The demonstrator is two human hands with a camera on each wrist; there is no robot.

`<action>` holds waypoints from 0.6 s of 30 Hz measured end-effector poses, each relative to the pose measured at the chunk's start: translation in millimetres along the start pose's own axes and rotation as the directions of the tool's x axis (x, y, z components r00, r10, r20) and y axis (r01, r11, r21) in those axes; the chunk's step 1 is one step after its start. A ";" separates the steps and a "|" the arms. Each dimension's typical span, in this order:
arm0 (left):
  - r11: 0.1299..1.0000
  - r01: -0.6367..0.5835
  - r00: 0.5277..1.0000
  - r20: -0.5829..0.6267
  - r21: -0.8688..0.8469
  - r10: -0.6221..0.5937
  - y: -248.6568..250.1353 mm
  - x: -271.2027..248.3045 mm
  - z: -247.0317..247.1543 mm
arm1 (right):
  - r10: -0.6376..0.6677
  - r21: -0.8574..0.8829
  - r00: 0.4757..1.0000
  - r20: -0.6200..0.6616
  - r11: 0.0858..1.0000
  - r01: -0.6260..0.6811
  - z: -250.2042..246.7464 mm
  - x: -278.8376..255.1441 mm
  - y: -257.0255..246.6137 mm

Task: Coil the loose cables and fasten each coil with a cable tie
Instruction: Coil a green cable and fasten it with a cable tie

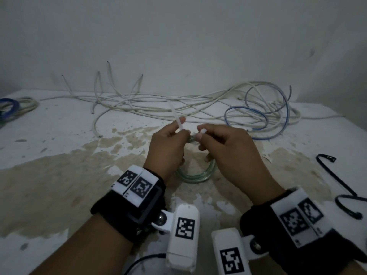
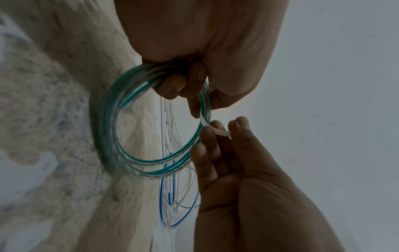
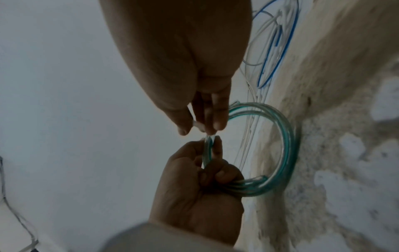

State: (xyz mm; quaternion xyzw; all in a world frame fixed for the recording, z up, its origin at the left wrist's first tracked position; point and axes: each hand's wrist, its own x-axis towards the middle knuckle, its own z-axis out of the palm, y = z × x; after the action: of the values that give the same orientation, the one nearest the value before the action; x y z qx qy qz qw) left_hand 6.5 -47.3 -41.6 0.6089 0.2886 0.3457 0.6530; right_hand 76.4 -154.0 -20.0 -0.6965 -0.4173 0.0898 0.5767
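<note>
A coil of clear green-striped cable (image 1: 191, 176) stands upright on the table between my hands. My left hand (image 1: 179, 127) grips the coil's top with curled fingers, as the left wrist view shows (image 2: 181, 85). A white cable tie (image 1: 176, 116) passes round the coil there, its tail sticking up past my left thumb. My right hand (image 1: 200, 133) pinches the tie's other end (image 2: 221, 133) between thumb and fingertips. From the right wrist, the same pinch (image 3: 198, 127) sits just above the coil (image 3: 288, 145). The tie's loop around the coil is mostly hidden by fingers.
A loose tangle of white cables (image 1: 158, 105) with blue loops (image 1: 258, 116) lies along the wall at the back. Finished coils (image 1: 14, 108) sit at the far left. A black wire hook (image 1: 337, 181) lies at the right. The table's paint (image 1: 59, 175) is worn.
</note>
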 end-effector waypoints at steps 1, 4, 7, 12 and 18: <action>1.000 -0.009 1.000 0.007 0.023 0.009 0.4 -0.6 0.8 | 0.019 0.045 1.000 -0.008 0.999 -0.019 0.6 0.7 1.1; 0.997 -0.033 0.999 0.010 0.063 0.032 0.4 -1.4 1.0 | 0.051 0.129 0.999 -0.018 0.990 -0.048 -0.4 2.5 2.7; 0.996 -0.055 0.998 -0.015 0.070 0.056 1.5 -0.9 1.5 | 0.066 0.180 0.998 -0.009 0.982 -0.063 -1.0 3.4 3.3; 0.980 -0.113 0.993 0.005 0.162 0.114 3.6 -2.8 2.0 | 0.012 0.057 0.997 -0.073 0.998 -0.008 -1.2 1.8 4.2; 0.957 -0.131 0.991 0.010 0.259 0.133 4.9 -6.6 1.9 | -0.043 -0.035 0.976 -0.213 0.999 0.036 -6.4 2.2 1.7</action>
State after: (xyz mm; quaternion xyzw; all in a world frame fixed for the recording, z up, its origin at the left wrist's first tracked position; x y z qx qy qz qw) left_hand 3.6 -53.6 -36.8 0.7055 0.2925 0.3503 0.5422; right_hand 82.4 -157.1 -18.7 -0.7027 -0.3680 -0.0035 0.6089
